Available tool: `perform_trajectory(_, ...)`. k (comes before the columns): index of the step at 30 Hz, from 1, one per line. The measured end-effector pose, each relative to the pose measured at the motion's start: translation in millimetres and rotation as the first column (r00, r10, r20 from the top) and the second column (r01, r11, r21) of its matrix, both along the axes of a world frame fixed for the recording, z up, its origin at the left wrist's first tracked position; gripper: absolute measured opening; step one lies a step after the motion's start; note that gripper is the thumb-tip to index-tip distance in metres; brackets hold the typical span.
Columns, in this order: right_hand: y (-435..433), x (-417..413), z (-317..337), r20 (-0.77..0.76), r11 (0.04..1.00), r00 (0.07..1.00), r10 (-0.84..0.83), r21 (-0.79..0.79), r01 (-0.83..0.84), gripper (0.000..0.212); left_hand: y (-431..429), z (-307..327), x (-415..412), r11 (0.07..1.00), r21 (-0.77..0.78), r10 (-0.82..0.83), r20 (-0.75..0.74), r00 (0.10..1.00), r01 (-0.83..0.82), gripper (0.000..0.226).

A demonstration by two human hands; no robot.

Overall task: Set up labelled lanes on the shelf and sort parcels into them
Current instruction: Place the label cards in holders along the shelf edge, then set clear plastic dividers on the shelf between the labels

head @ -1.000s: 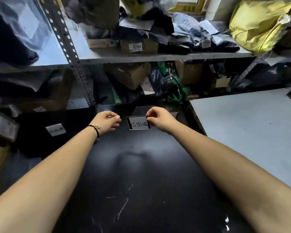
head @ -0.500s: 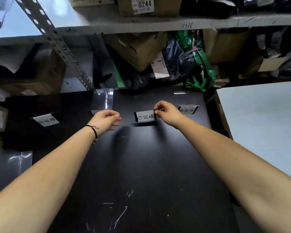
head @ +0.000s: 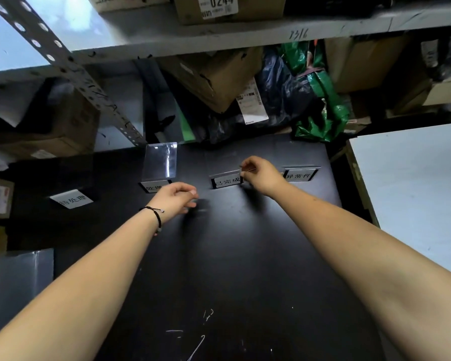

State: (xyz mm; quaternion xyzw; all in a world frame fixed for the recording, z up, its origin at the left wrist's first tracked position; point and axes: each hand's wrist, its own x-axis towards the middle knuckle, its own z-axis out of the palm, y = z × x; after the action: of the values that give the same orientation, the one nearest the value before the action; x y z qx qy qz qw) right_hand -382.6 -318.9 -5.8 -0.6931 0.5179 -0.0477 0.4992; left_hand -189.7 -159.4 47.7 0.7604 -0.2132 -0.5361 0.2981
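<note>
With the right grip (head: 255,175) pinching the end of the label stand (head: 225,181) on the black tabletop (head: 232,256), right of the clear divider (head: 160,160), set it square and front-facing before releasing; the left grip (head: 176,201) is loosely curled, empty, near that divider.

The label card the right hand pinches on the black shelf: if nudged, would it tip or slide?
Probably tips easily: the label card stands on its lower edge. Likely stiff and light: the right hand pinches only its corner. The smooth black shelf may let it slide.
</note>
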Motion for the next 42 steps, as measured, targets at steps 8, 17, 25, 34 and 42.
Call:
perform_trajectory(8, 13, -5, 39, -0.036, 0.996, 0.999, -0.010, -0.084, 0.007, 0.039, 8, 27, 0, 0.996, -0.043, -0.071, 0.063, 0.995, 0.074, 0.007)
perform_trajectory(17, 65, -16, 167, 0.004, 0.975, 0.999, 0.053, -0.218, -0.051, 0.046, 37, 127, -15, 0.961, -0.225, -0.135, 0.129, 0.982, 0.161, 0.005)
perform_trajectory(25, 178, -18, 280, -0.023, 0.891, 0.987, 0.156, -0.428, -0.151, 0.045, 126, 224, -22, 0.829, -0.380, -0.236, 0.428, 0.872, 0.411, 0.018)
perform_trajectory(34, 326, -14, 351, -0.076, 0.788, 0.952, 0.298, -0.543, -0.290, 0.045, 249, 281, -13, 0.753, -0.450, -0.180, 0.561, 0.808, 0.480, 0.024)
perform_trajectory(42, 406, 14, 355, -0.114, 0.741, 0.917, 0.382, -0.554, -0.378, 0.037, 329, 258, -5, 0.768, -0.436, -0.181, 0.555, 0.812, 0.469, 0.020)
